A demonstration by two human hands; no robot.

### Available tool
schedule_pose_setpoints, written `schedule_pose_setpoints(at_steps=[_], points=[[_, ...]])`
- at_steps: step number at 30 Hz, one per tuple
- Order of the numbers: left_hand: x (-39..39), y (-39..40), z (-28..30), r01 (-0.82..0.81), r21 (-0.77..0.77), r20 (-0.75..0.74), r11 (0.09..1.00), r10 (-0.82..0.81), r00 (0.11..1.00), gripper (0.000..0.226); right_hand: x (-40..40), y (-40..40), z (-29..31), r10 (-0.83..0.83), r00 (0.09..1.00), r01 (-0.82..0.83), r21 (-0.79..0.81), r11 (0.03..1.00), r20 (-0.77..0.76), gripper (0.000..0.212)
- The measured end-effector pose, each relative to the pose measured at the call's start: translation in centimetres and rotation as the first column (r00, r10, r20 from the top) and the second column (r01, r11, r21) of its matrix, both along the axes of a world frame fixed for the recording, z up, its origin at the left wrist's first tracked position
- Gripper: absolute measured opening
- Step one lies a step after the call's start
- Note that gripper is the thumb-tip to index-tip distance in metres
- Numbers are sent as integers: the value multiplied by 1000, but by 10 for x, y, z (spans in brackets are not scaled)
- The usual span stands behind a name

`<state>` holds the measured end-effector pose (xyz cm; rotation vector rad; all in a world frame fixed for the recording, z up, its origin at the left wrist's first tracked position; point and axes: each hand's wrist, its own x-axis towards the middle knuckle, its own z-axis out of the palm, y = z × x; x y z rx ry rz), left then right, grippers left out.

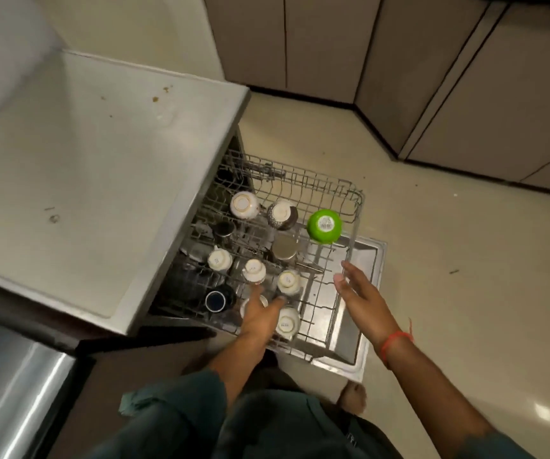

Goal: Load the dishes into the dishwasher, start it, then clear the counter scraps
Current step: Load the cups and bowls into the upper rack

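A wire rack [328, 193] of thin grey metal is sitting pulled out over the steel door [368, 260] of the dishwasher, under a smooth pale counter [101, 167] that is carrying brown crumbs [156, 99] at its 1 o'clock corner. Glossy cups are standing upside down in the rack: small white cups [254, 270] toward 6 o'clock, a round green bowl [324, 225] at 3 o'clock, a gold-rimmed white cup [243, 205] and a speckled dark cup [281, 214] at 12 o'clock, a steel tumbler [284, 248] in the middle, and a dark blue cup [216, 301] at 8 o'clock. The left hand [260, 314] is reaching in among the white cups, probably gripping one, fingers curled and partly hidden. The right hand [359, 294] is hovering above the rack's 4 o'clock edge, fingers straight and slightly spread, touching nothing.
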<state>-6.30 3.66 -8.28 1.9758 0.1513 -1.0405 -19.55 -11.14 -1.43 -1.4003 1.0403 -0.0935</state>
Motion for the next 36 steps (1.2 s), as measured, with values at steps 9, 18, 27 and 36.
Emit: schedule_pose_setpoints(at_steps=[9, 18, 27, 36], points=[[-93, 9, 41, -202, -50, -141, 978, 193, 971, 50, -37, -16, 40, 183, 979, -185, 21, 982, 90, 55], [-98, 16, 25, -406, -59, -265, 912, 378, 887, 44, -13, -28, 59, 291, 956, -291, -2, 957, 41, 52], [-105, -9, -5, -498, -48, -354, 866, 452, 819, 37, 3, -60, 39, 286, 955, -274, 145, 951, -74, 40], [-112, -23, -19, -631, 57, -265, 774, 621, 738, 45, 27, -122, 11, 391, 919, -347, 370, 862, -48, 64]])
